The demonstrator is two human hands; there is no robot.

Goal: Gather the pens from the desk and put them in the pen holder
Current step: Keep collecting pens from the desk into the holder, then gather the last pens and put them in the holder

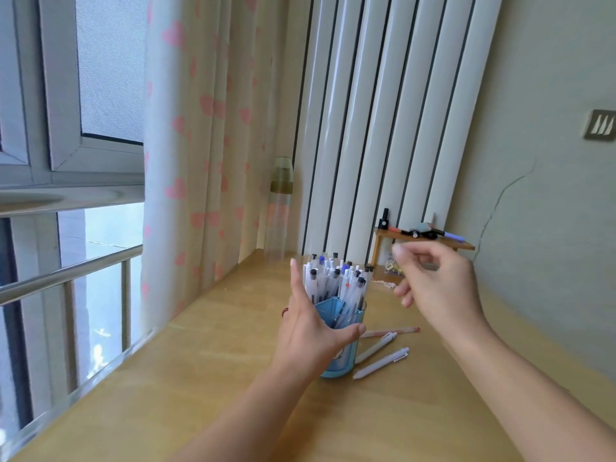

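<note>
A blue translucent pen holder (346, 358) stands on the wooden desk (206, 378), packed with several white pens (336, 281) pointing up. My left hand (310, 331) is spread around the holder's left side, thumb across its front, fingers along the pens. My right hand (436, 285) hovers to the right of the pen tops, fingers loosely curled and apart, holding nothing. Two white pens (380, 345) (383, 362) and a thin pinkish pen (391, 332) lie on the desk just right of the holder.
A clear bottle (279, 215) stands by the heart-print curtain (200, 155) at the back. A small wooden shelf (423, 243) with small bottles and markers sits against the wall. A white radiator (376, 128) rises behind. The desk's left edge meets the window.
</note>
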